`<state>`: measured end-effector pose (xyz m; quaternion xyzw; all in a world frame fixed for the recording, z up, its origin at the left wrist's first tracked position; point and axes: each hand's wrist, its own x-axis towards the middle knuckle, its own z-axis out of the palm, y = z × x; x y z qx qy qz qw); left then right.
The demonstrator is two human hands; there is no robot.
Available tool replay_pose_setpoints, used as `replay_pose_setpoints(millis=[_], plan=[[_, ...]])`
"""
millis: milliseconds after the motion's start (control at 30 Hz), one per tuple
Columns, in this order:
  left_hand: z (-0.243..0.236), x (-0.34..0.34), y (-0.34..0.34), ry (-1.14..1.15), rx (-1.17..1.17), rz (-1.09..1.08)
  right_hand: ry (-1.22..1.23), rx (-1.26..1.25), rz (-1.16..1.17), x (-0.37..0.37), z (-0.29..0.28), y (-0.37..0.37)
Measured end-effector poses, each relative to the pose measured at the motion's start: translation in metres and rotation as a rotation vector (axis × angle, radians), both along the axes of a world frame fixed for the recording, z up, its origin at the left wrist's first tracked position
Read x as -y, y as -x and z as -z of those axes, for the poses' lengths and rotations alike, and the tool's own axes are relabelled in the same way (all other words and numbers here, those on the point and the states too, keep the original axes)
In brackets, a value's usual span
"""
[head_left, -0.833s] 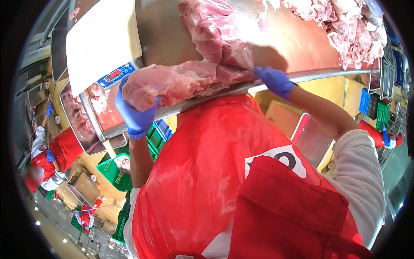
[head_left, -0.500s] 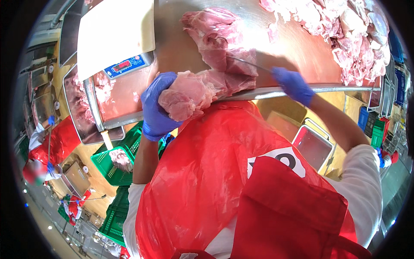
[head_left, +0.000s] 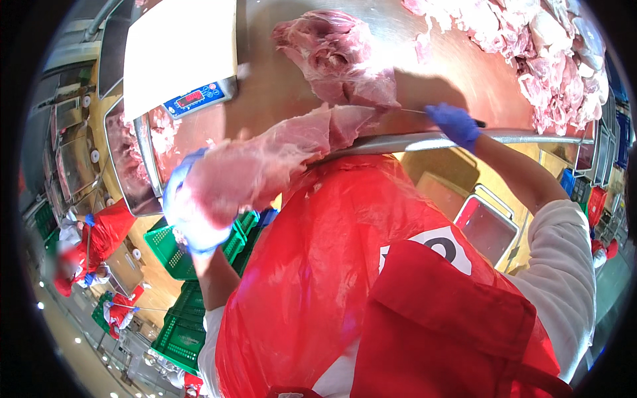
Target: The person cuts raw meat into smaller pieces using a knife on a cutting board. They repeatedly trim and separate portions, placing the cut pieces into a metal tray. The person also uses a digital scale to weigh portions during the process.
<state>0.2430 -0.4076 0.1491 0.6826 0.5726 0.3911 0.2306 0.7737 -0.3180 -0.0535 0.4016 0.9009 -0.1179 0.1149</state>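
Observation:
My left hand (head_left: 192,205), in a blue glove, is closed on the thick end of a long piece of raw meat (head_left: 272,156) and holds it out past the table's front edge. The far end of that piece reaches back over the metal rim, close to a second, larger piece of meat (head_left: 338,60) on the table. Also gloved in blue, my right hand (head_left: 454,126) is wrapped round the dark handle of a knife (head_left: 415,111). Its thin blade points left, and the tip lies where the two pieces come close; whether they are still joined I cannot tell.
A heap of raw meat (head_left: 557,73) covers the table's far right. At the left are a white board (head_left: 179,53), a blue scale (head_left: 196,99) and a metal tray with scraps (head_left: 126,159). Green crates (head_left: 182,331) stand below left; a co-worker (head_left: 106,232) is beyond.
My left hand has pulled its piece of meat left and toward me, stretching it away from the larger piece. My right hand with the knife has shifted slightly to the right.

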Motion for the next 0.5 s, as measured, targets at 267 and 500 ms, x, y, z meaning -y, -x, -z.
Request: replay_pose_setpoints(millis=[267,500], plan=[[-0.043,-0.021,-0.023,-0.004,0.181,0.215,-0.047,0.027,0.241,-0.025,-0.027,-0.106],[0.055,-0.126,-0.054,0.054,-0.332,0.264,0.744,-1.085,1.011,-0.061,-0.007,0.048]])
